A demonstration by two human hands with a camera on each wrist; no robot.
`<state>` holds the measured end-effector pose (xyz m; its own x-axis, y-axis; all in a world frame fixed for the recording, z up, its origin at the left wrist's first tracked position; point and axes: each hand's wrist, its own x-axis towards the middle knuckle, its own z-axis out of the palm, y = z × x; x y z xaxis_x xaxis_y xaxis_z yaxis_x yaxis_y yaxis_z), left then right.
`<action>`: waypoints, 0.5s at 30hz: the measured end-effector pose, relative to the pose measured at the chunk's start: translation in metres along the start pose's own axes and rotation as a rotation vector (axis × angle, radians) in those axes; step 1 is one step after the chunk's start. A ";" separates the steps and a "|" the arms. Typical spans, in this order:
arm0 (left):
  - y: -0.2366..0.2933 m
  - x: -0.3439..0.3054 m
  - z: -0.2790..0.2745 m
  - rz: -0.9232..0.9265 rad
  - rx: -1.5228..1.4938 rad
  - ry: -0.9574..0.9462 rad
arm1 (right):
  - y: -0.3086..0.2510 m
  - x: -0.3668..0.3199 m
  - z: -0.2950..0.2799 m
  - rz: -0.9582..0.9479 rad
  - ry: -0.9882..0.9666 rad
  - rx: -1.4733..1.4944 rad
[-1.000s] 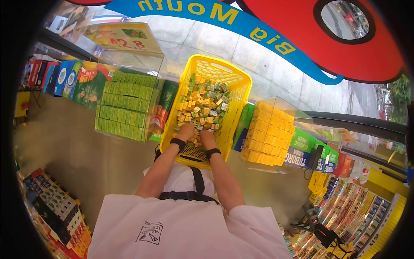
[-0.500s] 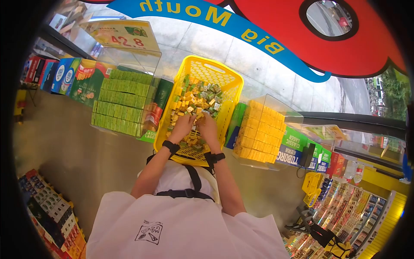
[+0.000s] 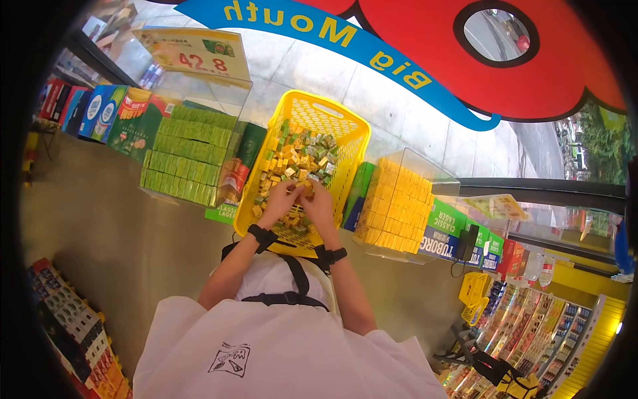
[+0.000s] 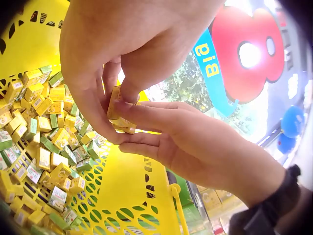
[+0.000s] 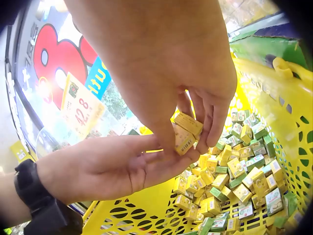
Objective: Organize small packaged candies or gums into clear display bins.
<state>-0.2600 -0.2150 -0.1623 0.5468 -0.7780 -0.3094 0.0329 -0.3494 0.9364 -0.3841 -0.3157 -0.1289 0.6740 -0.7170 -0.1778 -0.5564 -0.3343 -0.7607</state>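
Observation:
Over the near half of a yellow plastic basket [image 3: 353, 139], my two hands meet. My left hand [image 3: 282, 199] and my right hand [image 3: 319, 205] pinch small yellow boxes between thumbs and fingers. Two such boxes show in the right wrist view: one yellow box [image 5: 184, 139] with a barcode and a second yellow box [image 5: 189, 124] against it. Fingers partly cover the yellow boxes [image 4: 120, 113] in the left wrist view. Below and beyond the hands lies a loose heap of small yellow and green boxes [image 3: 302, 149] in the basket.
Left of the basket stands a clear case of stacked green packs [image 3: 183, 163] with a price sign [image 3: 199, 56]. A clear case of yellow packs [image 3: 395, 206] stands to the right, near Tuborg cartons [image 3: 442, 229]. Behind is a window with a red sign [image 3: 412, 40].
Both hands have lifted from among the heaped boxes and come together, now with yellow boxes between their fingers. The head view has shifted slightly.

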 end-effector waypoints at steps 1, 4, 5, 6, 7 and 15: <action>-0.011 0.002 0.002 0.016 0.033 -0.013 | 0.000 -0.001 0.000 -0.016 0.020 0.027; -0.049 0.011 0.010 0.046 -0.163 0.013 | 0.000 -0.003 -0.008 -0.031 -0.045 0.041; -0.048 0.009 0.009 0.048 -0.164 0.014 | 0.000 -0.003 -0.011 -0.033 -0.045 0.039; -0.016 0.000 0.000 -0.018 -0.220 -0.011 | 0.003 -0.004 -0.012 -0.047 -0.057 0.092; 0.003 -0.006 -0.005 -0.084 -0.277 -0.033 | 0.004 -0.004 -0.013 -0.062 -0.070 0.144; 0.000 -0.008 -0.011 -0.103 -0.242 -0.120 | 0.003 -0.009 -0.014 -0.081 -0.083 0.123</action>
<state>-0.2550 -0.2030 -0.1574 0.4282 -0.8060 -0.4086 0.2897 -0.3059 0.9069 -0.3988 -0.3192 -0.1206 0.7549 -0.6360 -0.1598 -0.4385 -0.3084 -0.8442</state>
